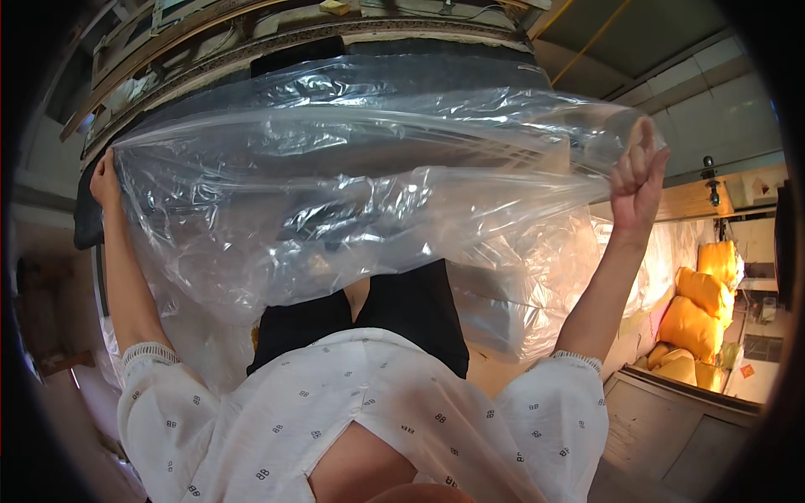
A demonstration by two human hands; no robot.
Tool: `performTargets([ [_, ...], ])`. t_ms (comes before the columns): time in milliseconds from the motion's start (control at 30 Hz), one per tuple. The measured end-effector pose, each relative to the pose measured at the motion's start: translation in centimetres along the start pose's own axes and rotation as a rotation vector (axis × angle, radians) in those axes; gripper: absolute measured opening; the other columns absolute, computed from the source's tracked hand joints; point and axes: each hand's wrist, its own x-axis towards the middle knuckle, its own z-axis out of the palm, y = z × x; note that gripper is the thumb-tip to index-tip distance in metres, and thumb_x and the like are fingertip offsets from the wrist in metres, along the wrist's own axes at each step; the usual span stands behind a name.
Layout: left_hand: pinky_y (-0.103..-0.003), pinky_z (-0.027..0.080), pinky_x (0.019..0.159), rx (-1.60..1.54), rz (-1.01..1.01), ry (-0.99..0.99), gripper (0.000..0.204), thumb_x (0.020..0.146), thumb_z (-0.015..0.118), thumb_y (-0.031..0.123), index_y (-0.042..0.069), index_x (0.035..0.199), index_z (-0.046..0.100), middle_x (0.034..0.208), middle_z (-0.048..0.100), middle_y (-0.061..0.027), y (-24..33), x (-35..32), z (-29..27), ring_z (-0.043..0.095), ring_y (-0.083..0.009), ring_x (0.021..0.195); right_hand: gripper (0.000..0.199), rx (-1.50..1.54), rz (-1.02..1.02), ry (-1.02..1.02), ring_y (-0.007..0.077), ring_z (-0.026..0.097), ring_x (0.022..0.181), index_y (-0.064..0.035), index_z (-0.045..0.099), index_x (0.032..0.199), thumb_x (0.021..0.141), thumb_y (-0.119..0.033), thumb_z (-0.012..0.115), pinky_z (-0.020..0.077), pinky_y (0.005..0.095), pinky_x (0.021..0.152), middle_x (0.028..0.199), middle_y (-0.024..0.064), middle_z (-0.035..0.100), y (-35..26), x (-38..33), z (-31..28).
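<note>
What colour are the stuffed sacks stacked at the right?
Yellow; the sacks show best in the head view, at its right edge.

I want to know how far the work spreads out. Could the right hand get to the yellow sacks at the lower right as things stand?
Probably not. The right hand is raised and gripping the clear plastic sheet, and the yellow sacks lie well beyond and below it.

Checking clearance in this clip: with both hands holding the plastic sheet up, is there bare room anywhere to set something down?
Hardly any. The clear plastic sheet, stretched between left hand and right hand, covers the middle. Yellow sacks crowd the right; only the grey surface below them looks bare.
</note>
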Motion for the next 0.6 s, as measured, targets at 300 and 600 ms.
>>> performTargets([
  [300,-0.027,0.041,0.084,0.176,0.123,-0.16,0.039,0.086,0.054,0.039,0.007,0.104,0.064,0.101,0.064,-0.0086,-4.8,-0.9,-6.3,0.059,-0.0187,0.094,0.014,-1.743,0.237,0.14,0.0153,0.047,0.052,-0.0073,0.059,0.088,0.079,-0.018,0.06,0.0373,0.0332,0.048,0.057,0.0013,0.046,6.2,-0.7,-14.1],
  [600,-0.029,0.042,0.085,0.182,0.073,0.028,0.04,0.085,0.053,0.042,0.01,0.106,0.064,0.105,0.063,-0.0076,-5.4,-1.1,-5.5,0.059,-0.0203,0.097,0.039,-1.976,-0.421,-0.147,0.0307,0.042,0.117,-0.0057,0.045,0.123,0.09,-0.027,0.044,0.0347,0.0399,0.094,0.128,0.0137,0.044,11.9,8.0,-4.2],
])
